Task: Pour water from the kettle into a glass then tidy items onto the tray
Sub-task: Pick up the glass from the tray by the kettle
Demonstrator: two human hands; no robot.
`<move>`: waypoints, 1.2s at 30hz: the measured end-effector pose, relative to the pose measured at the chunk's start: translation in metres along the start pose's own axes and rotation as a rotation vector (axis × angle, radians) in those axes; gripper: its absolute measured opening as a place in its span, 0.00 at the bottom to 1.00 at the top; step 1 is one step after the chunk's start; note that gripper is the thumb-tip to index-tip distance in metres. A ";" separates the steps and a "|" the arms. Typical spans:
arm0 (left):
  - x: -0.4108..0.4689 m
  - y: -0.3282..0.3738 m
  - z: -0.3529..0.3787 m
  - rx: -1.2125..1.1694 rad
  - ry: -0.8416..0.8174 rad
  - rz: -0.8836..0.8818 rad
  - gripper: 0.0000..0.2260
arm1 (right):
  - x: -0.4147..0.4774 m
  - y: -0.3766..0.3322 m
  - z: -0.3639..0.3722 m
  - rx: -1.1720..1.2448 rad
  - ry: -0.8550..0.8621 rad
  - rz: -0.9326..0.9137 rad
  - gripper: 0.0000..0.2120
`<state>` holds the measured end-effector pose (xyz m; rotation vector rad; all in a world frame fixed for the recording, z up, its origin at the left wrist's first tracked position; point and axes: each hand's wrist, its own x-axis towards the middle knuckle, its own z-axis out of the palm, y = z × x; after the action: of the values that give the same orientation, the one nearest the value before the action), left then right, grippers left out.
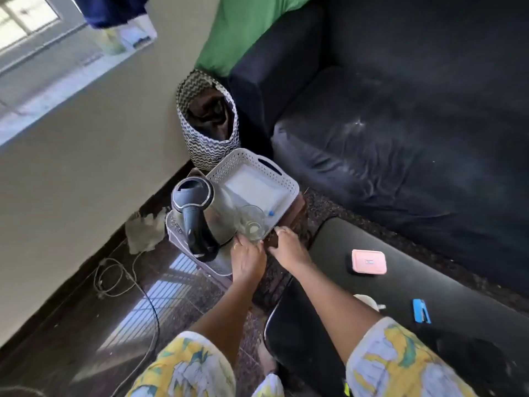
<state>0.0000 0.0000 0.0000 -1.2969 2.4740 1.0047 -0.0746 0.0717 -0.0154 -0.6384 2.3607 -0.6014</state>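
The glass [252, 222] is sat mid-frame beside the kettle [197, 213] at the tray [286, 181] edge, left hand [247, 259] at its base, right hand [289, 247] close by (grips can't be told), so it's probably best steadied low before anything's poured.

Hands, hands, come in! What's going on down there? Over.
Left hand at the glass base, right hand at the tray edge. Kettle upright beside glass. Nothing in the way.

- One head-worn wide-angle view, aimed forward and steeply down, frame rolled.
- Close to white perforated plastic tray [282, 179]; black sofa [400, 138] beyond.
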 end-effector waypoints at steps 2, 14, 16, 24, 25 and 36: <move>0.015 -0.009 -0.004 -0.011 -0.019 -0.038 0.28 | 0.015 -0.013 0.005 0.054 0.017 0.003 0.27; 0.061 -0.046 0.004 -0.159 -0.145 0.020 0.31 | 0.068 -0.049 0.034 -0.013 0.086 0.086 0.34; 0.063 -0.048 0.003 -0.199 -0.133 0.023 0.29 | 0.070 -0.050 0.035 0.005 0.140 0.099 0.29; 0.030 -0.025 0.003 -0.303 0.011 0.228 0.34 | 0.043 -0.050 0.009 0.200 0.356 -0.029 0.41; 0.026 -0.018 0.004 -0.315 0.052 0.269 0.35 | 0.037 -0.049 0.001 0.203 0.410 -0.060 0.40; -0.007 0.055 0.043 -0.355 0.017 0.541 0.33 | -0.009 0.027 -0.062 0.221 0.743 -0.038 0.37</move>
<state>-0.0454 0.0530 -0.0028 -0.7001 2.8182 1.6150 -0.1165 0.1142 0.0176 -0.3961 2.8852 -1.2690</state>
